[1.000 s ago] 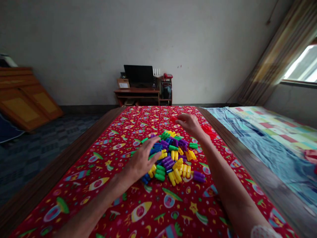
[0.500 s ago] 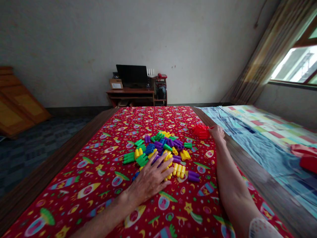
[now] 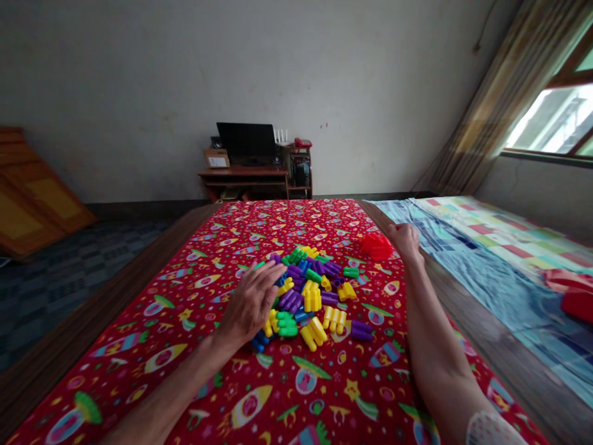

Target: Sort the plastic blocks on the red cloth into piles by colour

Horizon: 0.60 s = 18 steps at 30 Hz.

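A loose pile of green, purple, blue and yellow plastic blocks [image 3: 312, 296] lies on the red patterned cloth [image 3: 250, 402]. My left hand [image 3: 252, 300] rests over the pile's left side, fingers stretched out and covering some blocks. A small heap of red blocks [image 3: 377, 246] sits apart at the right. Just right of that heap is my right hand [image 3: 405, 240], its fingers curled in; what they hold, if anything, is hidden. A purple block [image 3: 362, 330] lies at the pile's near right.
Along the right side is a bed with blue and checked covers [image 3: 467, 247], with red items [image 3: 577, 296] on it. A desk [image 3: 245, 174] with a monitor [image 3: 247, 143] stands at the far wall. A wooden cabinet [image 3: 41, 198] is at the left.
My left hand has moved left over the pile, uncovering yellow, purple and green blocks in the middle. My right hand has risen slightly beside the red blocks.
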Motion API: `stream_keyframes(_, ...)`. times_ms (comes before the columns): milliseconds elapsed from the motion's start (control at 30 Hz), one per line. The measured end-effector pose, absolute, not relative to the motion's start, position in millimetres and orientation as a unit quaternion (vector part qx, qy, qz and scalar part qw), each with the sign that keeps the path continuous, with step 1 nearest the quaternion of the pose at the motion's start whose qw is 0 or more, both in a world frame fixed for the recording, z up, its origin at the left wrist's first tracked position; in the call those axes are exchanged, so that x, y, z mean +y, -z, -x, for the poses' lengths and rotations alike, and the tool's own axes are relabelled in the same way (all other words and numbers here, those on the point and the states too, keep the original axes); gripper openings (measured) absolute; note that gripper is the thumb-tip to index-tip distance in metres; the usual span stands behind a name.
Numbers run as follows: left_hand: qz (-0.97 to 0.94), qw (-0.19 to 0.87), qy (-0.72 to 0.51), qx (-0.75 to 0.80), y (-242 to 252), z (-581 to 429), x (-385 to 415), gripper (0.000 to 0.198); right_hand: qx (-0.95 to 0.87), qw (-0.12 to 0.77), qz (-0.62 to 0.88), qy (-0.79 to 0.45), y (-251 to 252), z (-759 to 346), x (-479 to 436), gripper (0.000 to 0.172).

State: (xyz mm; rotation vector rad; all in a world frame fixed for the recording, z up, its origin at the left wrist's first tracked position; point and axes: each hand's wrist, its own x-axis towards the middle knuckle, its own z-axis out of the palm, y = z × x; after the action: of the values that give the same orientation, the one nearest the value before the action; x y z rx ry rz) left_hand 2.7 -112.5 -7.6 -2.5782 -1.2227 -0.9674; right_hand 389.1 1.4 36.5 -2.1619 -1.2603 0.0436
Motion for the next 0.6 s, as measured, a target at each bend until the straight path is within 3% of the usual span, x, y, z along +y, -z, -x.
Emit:
stream_keyframes(100,0.792,0.04,0.37,-0.484,17,23,-90,0.048,-0.576,0.397,0.713,-0.054,-48,-355,8,0.039)
stream_keyframes(200,0.74,-0.02,0.397,-0.543,32,46,-71,0.059,-0.703,0.435,0.521,-0.213,-42,-303,14,0.058)
stream_keyframes(300,0.716,-0.087,0.386,-0.575,44,59,-63,0.067,-0.773,0.383,0.433,-0.261,-18,-259,14,0.063)
stream_keyframes(467,0.721,-0.147,0.376,-0.564,46,58,-63,0.072,-0.796,0.278,0.457,-0.281,14,-230,5,0.064)
stream_keyframes(600,0.725,-0.155,0.383,-0.551,43,55,-64,0.074,-0.827,0.27,0.365,-0.331,8,-208,-14,0.066)
